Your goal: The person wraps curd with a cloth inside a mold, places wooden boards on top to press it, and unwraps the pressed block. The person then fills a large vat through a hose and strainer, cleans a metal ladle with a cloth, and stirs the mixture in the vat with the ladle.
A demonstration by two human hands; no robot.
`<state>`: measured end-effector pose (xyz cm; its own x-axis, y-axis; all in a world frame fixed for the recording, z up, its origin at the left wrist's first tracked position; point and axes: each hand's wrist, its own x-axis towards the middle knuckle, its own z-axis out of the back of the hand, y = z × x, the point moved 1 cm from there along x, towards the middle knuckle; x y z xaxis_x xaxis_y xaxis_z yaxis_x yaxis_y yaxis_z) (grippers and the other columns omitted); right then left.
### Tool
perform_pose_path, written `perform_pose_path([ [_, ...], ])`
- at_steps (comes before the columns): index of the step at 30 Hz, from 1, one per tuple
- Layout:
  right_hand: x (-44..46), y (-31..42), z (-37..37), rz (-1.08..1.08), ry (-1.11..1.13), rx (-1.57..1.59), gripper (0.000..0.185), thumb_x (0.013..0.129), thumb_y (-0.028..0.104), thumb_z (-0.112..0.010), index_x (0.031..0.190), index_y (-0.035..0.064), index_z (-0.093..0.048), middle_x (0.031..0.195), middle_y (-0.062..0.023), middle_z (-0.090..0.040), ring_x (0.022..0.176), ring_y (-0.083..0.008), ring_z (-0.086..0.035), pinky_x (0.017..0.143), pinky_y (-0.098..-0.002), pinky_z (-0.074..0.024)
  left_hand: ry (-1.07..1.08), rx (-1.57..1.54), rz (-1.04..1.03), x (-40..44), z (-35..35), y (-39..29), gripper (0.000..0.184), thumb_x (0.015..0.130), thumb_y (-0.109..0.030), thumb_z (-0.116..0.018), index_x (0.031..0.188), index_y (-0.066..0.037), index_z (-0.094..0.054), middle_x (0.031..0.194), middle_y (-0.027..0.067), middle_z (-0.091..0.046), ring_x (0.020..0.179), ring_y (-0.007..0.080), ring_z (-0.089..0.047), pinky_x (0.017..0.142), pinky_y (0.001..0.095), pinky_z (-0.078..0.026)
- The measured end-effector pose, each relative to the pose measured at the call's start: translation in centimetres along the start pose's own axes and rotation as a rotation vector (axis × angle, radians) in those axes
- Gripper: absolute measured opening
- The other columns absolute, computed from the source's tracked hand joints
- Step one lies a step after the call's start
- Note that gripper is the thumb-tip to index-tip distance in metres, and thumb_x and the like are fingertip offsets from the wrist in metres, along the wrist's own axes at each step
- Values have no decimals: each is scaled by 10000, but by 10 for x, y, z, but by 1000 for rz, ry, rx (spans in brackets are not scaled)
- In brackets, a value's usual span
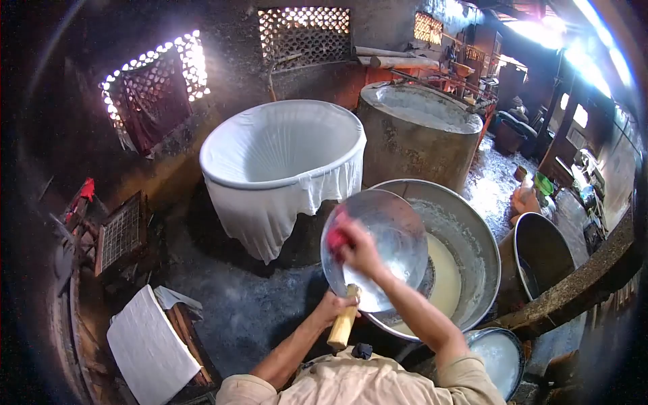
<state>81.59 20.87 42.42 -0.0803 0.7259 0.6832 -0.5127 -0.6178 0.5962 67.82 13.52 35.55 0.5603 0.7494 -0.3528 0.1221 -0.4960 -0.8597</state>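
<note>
My left hand [329, 308] is closed around the wooden handle [344, 324] of a wide, shallow metal pan [398, 229]. The pan is tilted over the left side of a large metal vat [486, 236], which holds pale, creamy liquid [444, 270]. My right hand [361, 251] presses a red cloth [337, 236] against the pan's inner left side; hand and cloth are somewhat blurred. Just behind the pan stands a round container [283, 182] draped with white cloth.
A concrete tank [418, 145] with whitish contents stands at the back. On the right are an empty-looking metal drum [545, 250] and a thick beam [580, 290]. A bucket of whitish liquid [498, 358] sits by my right elbow. White cloth [152, 344] lies over boards at the lower left.
</note>
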Motion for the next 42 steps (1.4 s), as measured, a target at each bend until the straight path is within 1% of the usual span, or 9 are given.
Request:
perform_pose_path([
  [2,-22,18,2,32,324,-45,380,659,5,-672,1027,53,-591,999,-164,-593,933,-329,-588,823,-414,-480,-2,-87,-112,5,10,-6,326,741,-20,-631,1034,19,-493,849,96,-551,631,197,-595,510,324,-561],
  [7,19,-27,81,5,-56,-535,492,636,15,-705,1099,36,-537,995,-189,-574,886,-325,-584,800,-432,-483,-8,-22,-125,2,7,-1,356,751,-12,-612,1079,10,-474,884,107,-556,643,201,-606,507,327,-569],
  [11,-3,10,18,-70,8,66,514,621,-13,-623,1124,56,-541,977,-179,-573,926,-355,-579,796,-409,-488,82,28,-81,23,-4,-12,313,758,-37,-622,1042,10,-499,824,97,-563,631,185,-602,513,321,-569],
  [15,-21,-11,44,-42,159,6,514,644,0,-624,1145,88,-554,937,-145,-590,901,-326,-598,767,-388,-494,-32,46,-99,12,-7,-18,281,750,-44,-623,1000,28,-518,789,93,-568,637,195,-622,517,301,-561],
  [20,30,-51,80,43,-287,-323,423,643,-10,-640,1051,43,-541,951,-157,-574,891,-343,-567,764,-426,-475,113,16,-71,10,-27,-21,328,761,-68,-605,1048,45,-491,847,129,-579,639,251,-645,515,272,-544],
  [28,3,-1,45,514,132,-52,405,592,-37,-618,985,49,-569,952,-146,-579,939,-330,-561,788,-425,-464,129,182,-71,17,-31,-45,468,684,-43,-614,1119,40,-461,784,113,-574,596,282,-647,477,288,-530],
  [33,48,-16,84,156,-304,-339,365,582,0,-664,929,63,-572,934,-127,-583,914,-315,-556,769,-393,-473,176,191,30,15,-29,-55,305,712,-38,-592,993,54,-519,768,129,-593,583,252,-654,459,282,-527],
  [37,-5,-1,18,353,123,40,478,609,-79,-607,1058,85,-609,1196,-139,-551,1137,-307,-529,933,-383,-454,167,228,52,12,-29,-58,274,724,-27,-582,983,40,-524,726,106,-587,561,234,-648,457,273,-530],
  [42,44,-59,75,360,-54,-212,388,704,17,-619,1081,95,-574,1047,-127,-554,972,-331,-556,828,-406,-486,85,63,81,-5,-24,-47,355,695,-35,-599,1021,71,-505,756,150,-583,554,259,-645,456,279,-538],
])
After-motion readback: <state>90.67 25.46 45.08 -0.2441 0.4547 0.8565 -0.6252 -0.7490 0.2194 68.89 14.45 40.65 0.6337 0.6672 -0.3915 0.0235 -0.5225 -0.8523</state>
